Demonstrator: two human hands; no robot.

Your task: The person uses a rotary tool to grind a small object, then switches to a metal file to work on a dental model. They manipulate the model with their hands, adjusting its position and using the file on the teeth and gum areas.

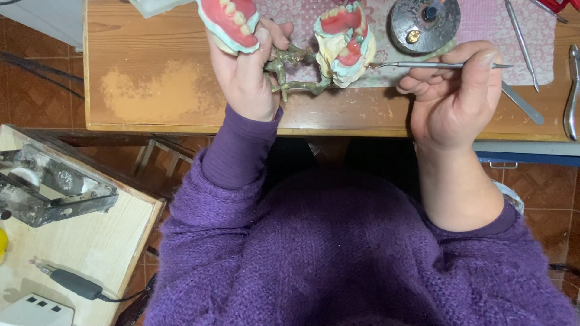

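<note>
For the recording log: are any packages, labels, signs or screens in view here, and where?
None in view: no package, label, sign or screen.
Nearest to one: white box-shaped device, bottom left on the side bench, dark slots on top, no display visible.

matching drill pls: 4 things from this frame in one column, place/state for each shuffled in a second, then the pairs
1. left hand
2. right hand
3. pliers
4. round burner

A. lies at the table's right edge
B. pinches a thin metal tool, tip at a denture model
C. stands on the pink cloth, small flame on top
D. grips a brass hinge frame carrying two denture models

Pairs: 1-D, 2-B, 3-A, 4-C
</note>
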